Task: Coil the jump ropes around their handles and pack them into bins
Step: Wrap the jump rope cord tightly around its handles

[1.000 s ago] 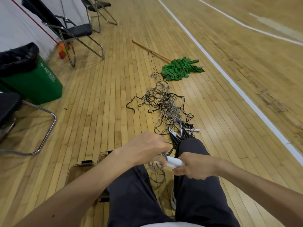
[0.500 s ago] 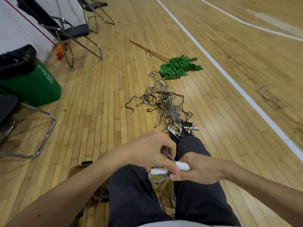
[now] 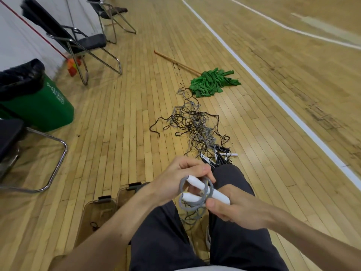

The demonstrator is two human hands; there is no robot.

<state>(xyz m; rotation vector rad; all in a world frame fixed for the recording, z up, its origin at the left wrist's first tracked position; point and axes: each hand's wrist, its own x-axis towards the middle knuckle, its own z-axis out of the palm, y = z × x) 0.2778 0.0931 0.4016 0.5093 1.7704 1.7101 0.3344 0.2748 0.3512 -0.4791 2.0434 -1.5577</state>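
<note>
Item: pair of white cylindrical plastic handles (image 3: pixel 207 189), wound with thin grey jump rope (image 3: pixel 187 207), held over the lap. Holders: left hand (image 3: pixel 181 178) at 10 o'clock of them, fingers curled onto the coil; right hand (image 3: pixel 240 211) at 4 o'clock, gripping the handle ends. Tangled black and grey ropes (image 3: pixel 195 124) on the floor at 12 o'clock; clear plastic bins (image 3: pixel 97 212) at 8 o'clock.
</note>
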